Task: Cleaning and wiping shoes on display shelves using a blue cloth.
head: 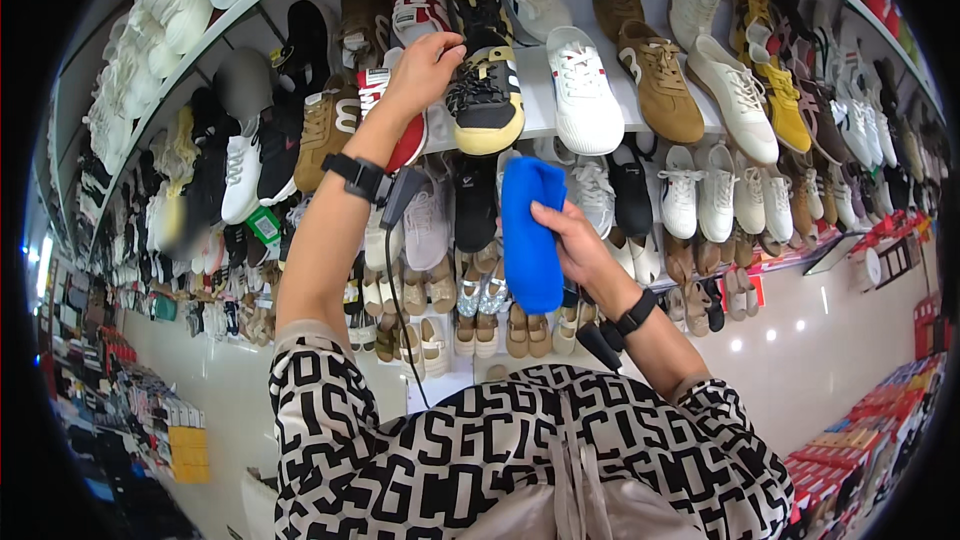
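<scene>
My right hand (581,240) grips a folded blue cloth (534,240), held upright in front of the lower shoe rows. My left hand (431,71) is raised at the upper shelf, fingers bent, at the heel side of a black and yellow sneaker (489,101); whether the fingertips touch it, I cannot tell. A red and white sneaker (409,139) lies partly hidden behind my left hand and wrist. To the right of the black and yellow sneaker stands a white lace-up shoe (587,94), then a brown suede sneaker (664,86).
A white shelf edge (536,120) runs under the upper shoes. Lower rows hold more sneakers and strap shoes (529,330). A green tag (264,225) hangs at the left. Stacked red shoe boxes (847,450) stand at the lower right. A cable (397,300) hangs from my left wrist.
</scene>
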A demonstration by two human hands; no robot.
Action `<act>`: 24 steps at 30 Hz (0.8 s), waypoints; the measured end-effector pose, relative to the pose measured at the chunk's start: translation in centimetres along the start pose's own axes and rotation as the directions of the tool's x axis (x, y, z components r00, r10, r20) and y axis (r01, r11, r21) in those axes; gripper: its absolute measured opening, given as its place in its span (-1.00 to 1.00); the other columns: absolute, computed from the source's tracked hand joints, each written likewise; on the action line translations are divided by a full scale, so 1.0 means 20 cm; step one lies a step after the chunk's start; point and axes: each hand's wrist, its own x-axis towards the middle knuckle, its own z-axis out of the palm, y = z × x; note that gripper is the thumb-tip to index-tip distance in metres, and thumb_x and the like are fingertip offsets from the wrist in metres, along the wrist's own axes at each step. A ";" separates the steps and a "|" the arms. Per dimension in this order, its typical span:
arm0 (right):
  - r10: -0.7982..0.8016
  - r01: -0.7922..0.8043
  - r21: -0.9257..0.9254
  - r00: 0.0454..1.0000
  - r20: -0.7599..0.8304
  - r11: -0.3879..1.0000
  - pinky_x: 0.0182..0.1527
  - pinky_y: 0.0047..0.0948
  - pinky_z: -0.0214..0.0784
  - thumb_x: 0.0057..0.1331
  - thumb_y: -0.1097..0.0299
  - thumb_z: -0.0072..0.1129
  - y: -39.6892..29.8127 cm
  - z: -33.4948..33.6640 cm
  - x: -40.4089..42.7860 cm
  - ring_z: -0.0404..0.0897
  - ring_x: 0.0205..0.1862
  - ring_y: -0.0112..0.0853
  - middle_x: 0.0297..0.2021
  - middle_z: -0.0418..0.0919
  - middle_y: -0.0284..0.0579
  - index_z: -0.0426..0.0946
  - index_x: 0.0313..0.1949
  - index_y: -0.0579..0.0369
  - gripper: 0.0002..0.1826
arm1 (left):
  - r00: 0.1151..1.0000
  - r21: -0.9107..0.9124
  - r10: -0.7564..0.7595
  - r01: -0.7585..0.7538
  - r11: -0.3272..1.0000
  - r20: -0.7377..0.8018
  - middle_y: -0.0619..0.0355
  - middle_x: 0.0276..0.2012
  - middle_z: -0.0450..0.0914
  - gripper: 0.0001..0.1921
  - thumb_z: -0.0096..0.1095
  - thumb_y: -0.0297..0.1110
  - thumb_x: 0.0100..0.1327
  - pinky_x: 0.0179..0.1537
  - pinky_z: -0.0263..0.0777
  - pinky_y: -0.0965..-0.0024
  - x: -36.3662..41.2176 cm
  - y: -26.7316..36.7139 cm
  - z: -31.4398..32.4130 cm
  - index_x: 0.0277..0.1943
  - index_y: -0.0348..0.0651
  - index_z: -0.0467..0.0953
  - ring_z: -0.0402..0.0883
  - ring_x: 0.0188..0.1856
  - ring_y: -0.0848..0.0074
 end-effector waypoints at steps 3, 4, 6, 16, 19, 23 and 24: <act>-0.123 0.125 0.040 0.991 -0.046 0.991 -0.13 -0.31 0.52 0.31 0.24 0.09 0.00 0.10 0.10 0.60 -0.18 -0.30 -0.14 0.55 0.04 0.33 0.07 0.16 -0.60 | 0.993 -0.055 -0.057 0.063 0.997 0.102 -0.12 -0.09 0.56 -0.56 0.07 -0.13 0.28 -0.01 0.36 0.35 0.10 -0.13 0.06 0.00 -0.39 0.45 0.54 -0.04 0.21; -0.144 0.146 0.035 0.988 -0.057 0.989 -0.13 -0.31 0.52 0.31 0.24 0.09 -0.01 0.13 0.11 0.60 -0.18 -0.30 -0.14 0.55 0.04 0.33 0.07 0.16 -0.60 | 0.984 -0.120 -0.088 0.107 0.987 0.153 -0.11 -0.06 0.56 -0.49 0.05 -0.07 0.31 0.01 0.35 0.38 0.13 -0.14 0.09 0.05 -0.45 0.41 0.56 -0.04 0.26; -0.199 0.205 0.052 0.975 -0.098 0.977 -0.13 -0.32 0.51 0.29 0.26 0.11 -0.04 0.17 0.14 0.60 -0.18 -0.31 -0.16 0.56 0.03 0.34 0.05 0.15 -0.61 | 0.978 -0.075 -0.044 0.060 0.995 0.205 -0.20 -0.06 0.55 -0.39 0.00 0.00 0.32 0.04 0.33 0.37 0.20 -0.14 0.15 0.07 -0.55 0.34 0.53 0.01 0.23; -0.313 0.338 0.137 0.934 -0.174 0.931 -0.20 -0.38 0.49 0.26 0.31 0.18 -0.06 0.31 0.21 0.56 -0.30 -0.45 -0.28 0.55 -0.24 0.41 -0.07 0.05 -0.72 | 0.849 0.122 0.006 -0.083 0.989 0.528 -0.27 -0.19 0.58 -0.37 -0.04 0.14 0.26 -0.06 0.37 0.23 0.32 -0.14 0.23 -0.13 -0.45 0.52 0.57 -0.10 0.06; -0.322 0.347 0.145 0.931 -0.169 0.927 -0.22 -0.34 0.50 0.26 0.30 0.18 -0.07 0.33 0.21 0.57 -0.30 -0.41 -0.29 0.55 -0.22 0.40 -0.07 0.06 -0.71 | 0.846 0.145 0.041 -0.139 0.980 0.531 -0.29 -0.21 0.57 -0.34 -0.02 0.16 0.22 -0.08 0.37 0.18 0.34 -0.12 0.22 -0.18 -0.48 0.53 0.56 -0.11 0.01; -0.310 0.339 0.131 0.930 -0.199 0.932 -0.20 -0.26 0.52 0.26 0.27 0.18 -0.08 0.34 0.22 0.57 -0.24 -0.36 -0.23 0.54 -0.18 0.36 -0.01 0.08 -0.65 | 0.871 0.150 -0.005 -0.079 0.985 0.490 -0.27 -0.28 0.59 -0.36 0.14 0.15 0.12 -0.15 0.40 0.17 0.31 -0.08 0.19 -0.24 -0.48 0.55 0.58 -0.18 0.02; -0.300 0.330 0.127 0.930 -0.211 0.935 -0.22 -0.30 0.51 0.25 0.26 0.19 -0.08 0.35 0.21 0.57 -0.26 -0.38 -0.24 0.54 -0.19 0.37 -0.03 0.07 -0.65 | 0.887 0.123 -0.023 -0.038 0.992 0.462 -0.24 -0.31 0.60 -0.37 0.20 0.14 0.08 -0.18 0.40 0.18 0.30 -0.06 0.18 -0.26 -0.47 0.55 0.60 -0.22 0.06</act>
